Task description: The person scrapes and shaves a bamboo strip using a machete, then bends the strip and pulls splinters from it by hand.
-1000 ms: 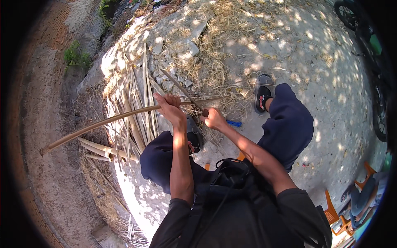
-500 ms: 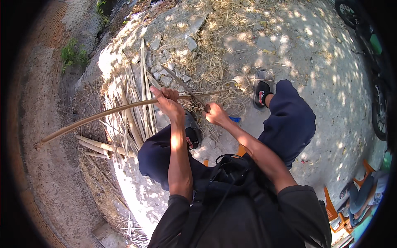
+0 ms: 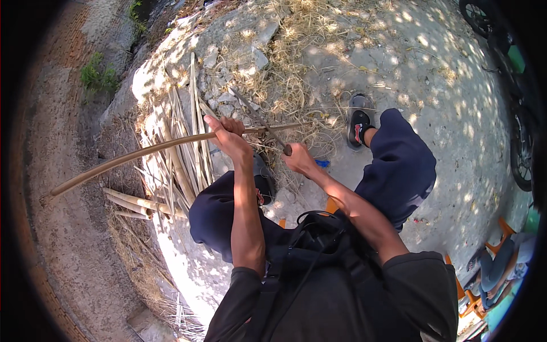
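Note:
My left hand is closed around a long, curved bamboo pole, thumb stretched along it. The pole reaches far out to the left, and its thinner end points right past my fist. In my right hand is the handle of a knife, its long dark blade slanting up and to the left. That blade crosses the pole just right of my left hand; whether its edge is touching the pole I cannot tell. Thin pale shavings hang around the crossing.
Split bamboo strips lie left of my left leg, with cut bamboo tubes beside them. Curly shavings and broken stones cover the ground ahead. A motorbike stands far right; a seated person is at lower right.
The pole has shifted slightly, its left end a little higher. The knife tip has moved slightly to the right. Both hands keep their grip.

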{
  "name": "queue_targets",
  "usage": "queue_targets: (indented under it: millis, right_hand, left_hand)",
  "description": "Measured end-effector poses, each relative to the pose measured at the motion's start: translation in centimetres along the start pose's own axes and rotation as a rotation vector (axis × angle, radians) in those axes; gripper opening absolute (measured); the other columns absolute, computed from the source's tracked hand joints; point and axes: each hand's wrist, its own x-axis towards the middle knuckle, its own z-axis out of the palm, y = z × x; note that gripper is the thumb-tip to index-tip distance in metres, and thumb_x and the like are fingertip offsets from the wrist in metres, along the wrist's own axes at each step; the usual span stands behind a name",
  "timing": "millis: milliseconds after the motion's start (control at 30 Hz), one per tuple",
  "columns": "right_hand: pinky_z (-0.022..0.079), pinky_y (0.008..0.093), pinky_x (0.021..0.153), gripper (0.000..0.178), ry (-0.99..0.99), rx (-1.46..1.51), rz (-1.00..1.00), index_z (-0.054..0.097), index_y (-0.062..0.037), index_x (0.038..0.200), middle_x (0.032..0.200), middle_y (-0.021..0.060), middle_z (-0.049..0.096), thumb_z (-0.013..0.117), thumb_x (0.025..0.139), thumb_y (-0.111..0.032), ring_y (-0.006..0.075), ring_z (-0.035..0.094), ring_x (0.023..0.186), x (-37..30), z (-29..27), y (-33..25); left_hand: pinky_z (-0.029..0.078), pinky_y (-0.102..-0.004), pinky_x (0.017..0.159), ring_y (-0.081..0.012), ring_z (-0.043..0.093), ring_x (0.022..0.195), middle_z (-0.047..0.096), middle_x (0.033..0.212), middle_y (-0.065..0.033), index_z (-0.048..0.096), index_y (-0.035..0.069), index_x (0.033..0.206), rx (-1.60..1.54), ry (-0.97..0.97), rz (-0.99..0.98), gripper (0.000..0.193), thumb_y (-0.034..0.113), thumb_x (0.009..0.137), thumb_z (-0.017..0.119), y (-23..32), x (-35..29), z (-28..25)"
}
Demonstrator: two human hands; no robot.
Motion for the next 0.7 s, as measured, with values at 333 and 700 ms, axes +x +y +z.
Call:
queue_targets:
  millis: [333, 700]
  right_hand:
    - [0.045, 0.0472, 0.06, 0.029, -0.005, -0.007, 0.085, 0.057, 0.0044, 0.083, 0.062, 0.0196, 0.055, 0.067, 0.084, -0.022, 0.0316, 0.05, 0.056, -0.4, -2.1, 1.7]
    - [0.043, 0.0469, 0.062, 0.032, 0.007, 0.122, 0.027, 0.057, 0.0053, 0.081, 0.065, 0.0214, 0.054, 0.069, 0.084, -0.024, 0.0319, 0.047, 0.059, -1.3, -0.9, -1.4]
  left_hand:
    - [0.016, -0.0291, 0.044, -0.0067, 0.016, 0.048, 0.022, 0.058, 0.0056, 0.026, 0.016, 0.075, -0.013, -0.024, 0.022, 0.053, 0.048, 0.111, 0.049, 0.1, 0.1, 1.5]
    - [0.015, -0.0289, 0.045, -0.0062, 0.017, 0.048, 0.024, 0.058, 0.0061, 0.028, 0.016, 0.077, -0.061, -0.004, -0.016, 0.05, 0.044, 0.11, 0.052, -0.1, 1.1, 1.0]
